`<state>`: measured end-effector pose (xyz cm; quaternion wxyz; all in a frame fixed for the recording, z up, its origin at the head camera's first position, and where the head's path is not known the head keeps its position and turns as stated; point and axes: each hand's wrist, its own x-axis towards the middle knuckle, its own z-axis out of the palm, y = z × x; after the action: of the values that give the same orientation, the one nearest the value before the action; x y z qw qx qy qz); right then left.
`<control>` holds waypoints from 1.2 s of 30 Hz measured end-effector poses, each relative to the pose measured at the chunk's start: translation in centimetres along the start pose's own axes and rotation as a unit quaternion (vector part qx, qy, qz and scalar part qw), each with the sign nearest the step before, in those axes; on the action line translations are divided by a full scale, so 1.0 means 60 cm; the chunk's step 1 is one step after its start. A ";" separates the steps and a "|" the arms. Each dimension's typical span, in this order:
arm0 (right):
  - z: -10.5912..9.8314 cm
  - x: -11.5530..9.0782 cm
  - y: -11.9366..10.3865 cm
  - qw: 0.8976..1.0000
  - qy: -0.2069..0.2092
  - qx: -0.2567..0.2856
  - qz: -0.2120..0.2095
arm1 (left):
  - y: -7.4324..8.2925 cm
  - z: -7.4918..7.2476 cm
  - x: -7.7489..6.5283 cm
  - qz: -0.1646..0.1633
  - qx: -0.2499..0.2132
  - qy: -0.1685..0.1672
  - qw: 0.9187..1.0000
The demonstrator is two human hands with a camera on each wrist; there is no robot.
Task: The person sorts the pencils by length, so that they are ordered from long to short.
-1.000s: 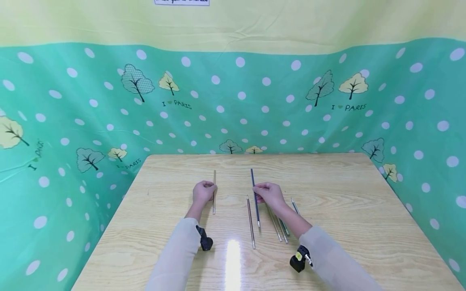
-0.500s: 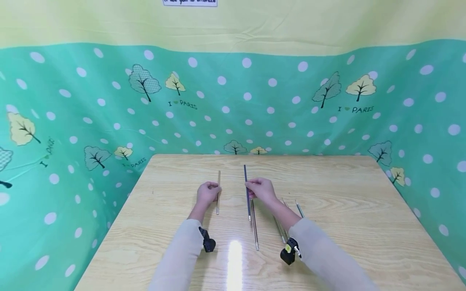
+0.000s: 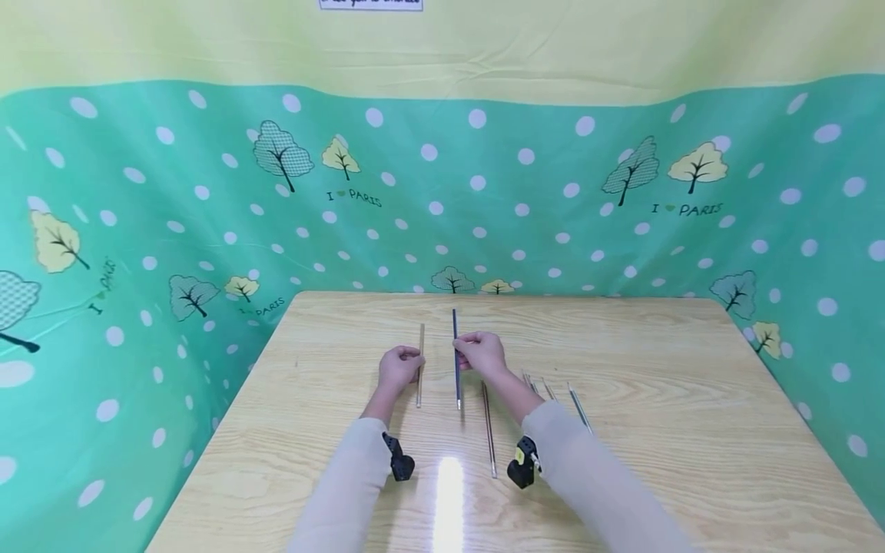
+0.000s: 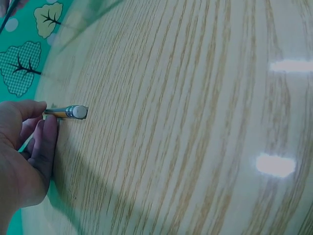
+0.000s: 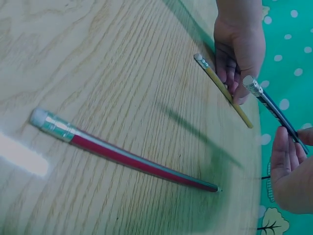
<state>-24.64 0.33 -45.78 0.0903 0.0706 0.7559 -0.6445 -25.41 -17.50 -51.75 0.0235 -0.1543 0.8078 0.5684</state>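
Observation:
My left hand (image 3: 397, 369) pinches a yellow pencil (image 3: 420, 393) between thumb and fingers, its eraser end pointing toward me. In the left wrist view the white eraser (image 4: 79, 112) and metal band show just past the fingertips. My right hand (image 3: 482, 355) pinches a dark blue pencil (image 3: 457, 384) near its middle, to the right of the yellow one and roughly parallel to it. The right wrist view has this dark pencil (image 5: 274, 108) raised over the table, its shadow below. A red-and-dark striped pencil (image 5: 142, 164) lies on the wood, nearer to me.
Several more pencils lie beneath and beside my right forearm, partly hidden by it; a greenish one (image 3: 579, 407) sticks out on the right. The wooden table (image 3: 263, 461) ends at a green dotted curtain (image 3: 484, 184) behind and at both sides.
My right hand has carried the dark blue pencil left, from near the loose pencils to close beside the yellow one. The left hand keeps its pinch in nearly the same place.

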 end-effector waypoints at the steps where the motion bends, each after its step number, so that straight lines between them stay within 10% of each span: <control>1: 0.003 0.001 0.000 1.000 0.003 0.000 0.001 | -0.001 0.000 0.001 0.000 -0.001 0.001 1.000; 36: 0.065 0.038 0.042 0.999 0.025 -0.019 0.038 | -0.003 0.000 -0.001 0.011 0.005 0.008 1.000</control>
<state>-26.11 -3.14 -49.33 0.0969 0.1136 0.7671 -0.6239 -25.33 -17.55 -51.87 0.0119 -0.1500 0.8126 0.5631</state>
